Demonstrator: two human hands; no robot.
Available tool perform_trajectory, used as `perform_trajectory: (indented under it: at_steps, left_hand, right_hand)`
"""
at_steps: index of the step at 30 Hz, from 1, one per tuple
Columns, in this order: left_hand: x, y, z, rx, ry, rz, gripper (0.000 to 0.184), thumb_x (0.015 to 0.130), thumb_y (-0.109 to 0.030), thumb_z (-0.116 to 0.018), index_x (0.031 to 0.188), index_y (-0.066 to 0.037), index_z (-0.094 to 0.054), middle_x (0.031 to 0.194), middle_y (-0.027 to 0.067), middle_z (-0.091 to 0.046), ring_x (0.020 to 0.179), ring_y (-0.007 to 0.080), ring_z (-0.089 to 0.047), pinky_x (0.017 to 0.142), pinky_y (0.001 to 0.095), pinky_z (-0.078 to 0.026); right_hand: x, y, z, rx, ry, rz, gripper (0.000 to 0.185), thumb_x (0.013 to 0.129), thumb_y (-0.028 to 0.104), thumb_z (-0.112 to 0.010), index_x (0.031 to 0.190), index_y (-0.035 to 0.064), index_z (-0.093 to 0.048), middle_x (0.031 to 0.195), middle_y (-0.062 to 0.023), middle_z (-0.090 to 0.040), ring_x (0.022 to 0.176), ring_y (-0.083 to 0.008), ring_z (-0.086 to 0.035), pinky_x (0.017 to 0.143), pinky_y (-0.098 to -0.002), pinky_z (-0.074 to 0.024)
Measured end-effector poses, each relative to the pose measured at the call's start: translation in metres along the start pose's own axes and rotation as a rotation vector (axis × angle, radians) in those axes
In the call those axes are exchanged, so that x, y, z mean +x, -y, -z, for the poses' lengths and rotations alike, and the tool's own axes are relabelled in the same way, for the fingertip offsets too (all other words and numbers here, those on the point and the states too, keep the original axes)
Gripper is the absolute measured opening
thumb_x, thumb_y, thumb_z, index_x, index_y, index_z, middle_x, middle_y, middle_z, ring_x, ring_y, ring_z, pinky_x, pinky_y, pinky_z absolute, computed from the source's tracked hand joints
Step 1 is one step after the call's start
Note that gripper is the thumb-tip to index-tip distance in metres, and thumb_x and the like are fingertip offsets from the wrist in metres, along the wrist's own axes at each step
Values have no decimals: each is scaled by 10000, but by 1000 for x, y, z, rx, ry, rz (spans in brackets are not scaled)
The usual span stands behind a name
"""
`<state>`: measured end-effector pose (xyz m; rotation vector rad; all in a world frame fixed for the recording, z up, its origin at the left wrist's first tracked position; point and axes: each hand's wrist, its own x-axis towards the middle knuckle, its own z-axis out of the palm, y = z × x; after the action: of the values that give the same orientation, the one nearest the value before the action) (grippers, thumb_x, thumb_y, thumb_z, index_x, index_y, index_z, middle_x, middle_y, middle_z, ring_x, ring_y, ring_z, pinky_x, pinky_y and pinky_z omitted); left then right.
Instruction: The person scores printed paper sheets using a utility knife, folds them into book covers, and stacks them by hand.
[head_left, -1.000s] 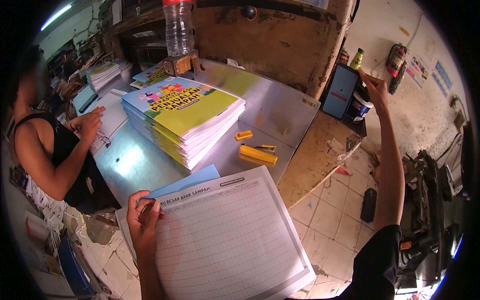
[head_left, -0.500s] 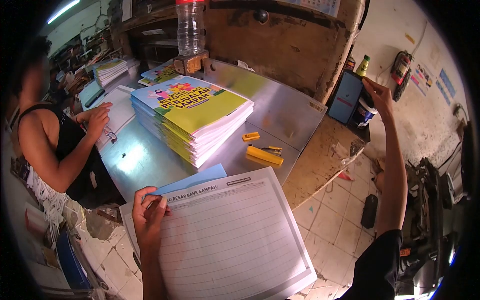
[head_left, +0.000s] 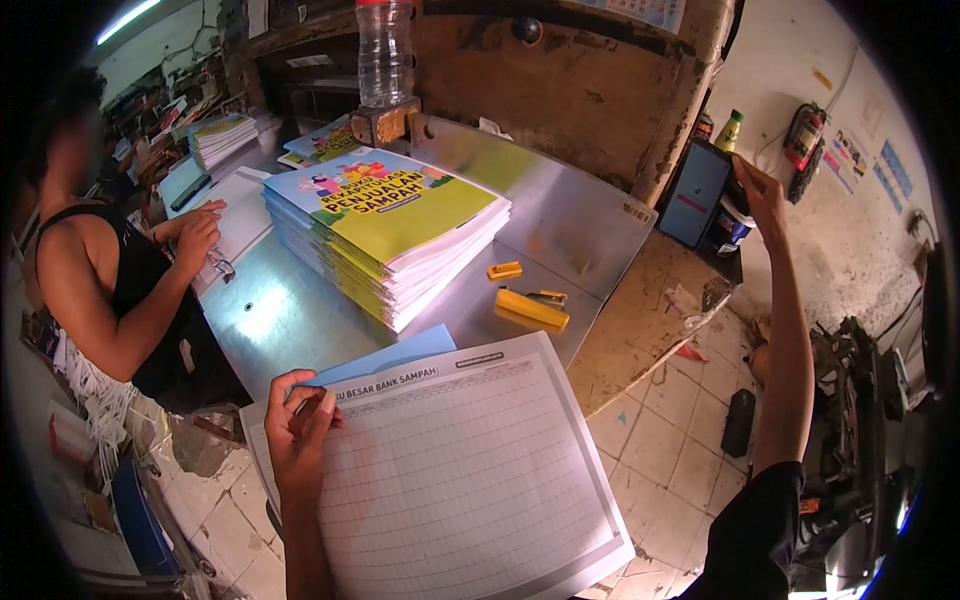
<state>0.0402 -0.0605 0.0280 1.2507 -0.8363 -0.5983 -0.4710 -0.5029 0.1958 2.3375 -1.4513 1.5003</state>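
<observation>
My left hand (head_left: 298, 425) pinches the top edge of an open booklet of ruled, printed sheets (head_left: 460, 465) headed "Buku Besar Bank Sampah". Behind the sheets a strip of its light blue cover (head_left: 395, 353) shows. Stretched far out to the right, my right hand (head_left: 760, 190) has its fingers closed at the upper right edge of a phone (head_left: 695, 192), which stands upright with its screen lit. Beyond the booklet rises a tall stack of green and blue booklets (head_left: 400, 210). A yellow stapler (head_left: 532, 308) and a smaller yellow stapler (head_left: 505, 270) lie right of the stack.
Across the metal table (head_left: 300, 340), a co-worker (head_left: 110, 260) has hands over open papers (head_left: 235, 215). A clear plastic bottle (head_left: 385, 60) stands on a wooden block behind the stack. Beside the phone are a tub (head_left: 728, 228) and a green bottle (head_left: 730, 130). A fire extinguisher (head_left: 803, 135) hangs on the wall.
Almost nothing differs; the view has shifted very slightly. Both my hands keep their places on the booklet and at the phone.
</observation>
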Motion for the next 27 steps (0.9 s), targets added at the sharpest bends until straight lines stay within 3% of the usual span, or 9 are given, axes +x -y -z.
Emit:
perform_trajectory:
  at_steps: [5,6,7,10,12,16,17,25,27]
  left_hand:
    - [2,3,1,19,-14,8,334,953,-20,-659,1248,-13,-503,931,76,-635,796,125,-609,737,277,-506]
    - [3,5,2,45,-2,-2,333,950,-23,-665,1242,-12,-506,918,71,-634,791,124,-610,731,277,-509]
    - [2,6,4,74,-4,-5,332,948,-25,-672,1237,-12,-510,906,66,-633,786,123,-611,724,278,-512]
    - [1,2,1,49,-2,18,312,957,-31,-665,1227,-16,-509,900,56,-631,796,118,-608,728,275,-511]
    - [-1,2,4,42,30,29,308,965,-35,-654,1233,-23,-503,908,50,-630,807,114,-599,737,271,-496]
    - [3,6,2,30,53,11,288,966,-19,-651,1210,-17,-497,898,64,-637,799,119,-620,725,277,-527]
    - [2,6,4,35,52,18,297,955,-10,-665,1200,-12,-496,898,76,-640,792,126,-632,719,281,-552]
    - [-9,7,2,92,-72,-76,202,960,-2,-639,1123,-13,-520,926,75,-642,783,109,-615,680,256,-506]
    - [-18,16,23,223,-307,-318,203,985,-98,-647,1154,-15,-571,981,77,-639,765,118,-584,712,270,-488]
  right_hand:
    - [2,-10,7,-102,-171,-15,430,987,410,-670,1289,106,-709,1097,-111,-766,995,-113,-654,915,-273,-490]
    - [2,-38,6,-50,-301,175,408,976,407,-678,1280,139,-720,1122,-130,-764,1061,-124,-677,950,-278,-494]
    - [-23,6,7,32,-392,-9,391,986,379,-671,1250,96,-732,1151,-121,-759,1098,-143,-686,978,-279,-492]
    - [-95,103,-21,310,-524,-44,407,1019,310,-647,1244,-25,-701,1110,-112,-759,1047,-160,-686,963,-285,-496]
    - [-149,135,-53,351,-399,145,379,1051,279,-588,1200,-48,-710,1141,-110,-746,1060,-211,-686,966,-320,-501]
    - [-213,226,-118,275,170,391,152,860,26,-673,988,18,-755,949,-135,-740,884,-267,-688,846,-355,-527]
    - [-222,242,-139,247,189,371,150,840,30,-705,980,23,-758,940,-143,-740,878,-320,-684,839,-382,-540]
    - [-238,260,-227,392,419,525,132,862,74,-711,974,13,-747,906,-138,-690,897,-325,-658,815,-417,-570]
    - [-241,257,-227,443,414,480,136,862,81,-715,977,17,-746,892,-130,-668,892,-317,-640,784,-412,-570]
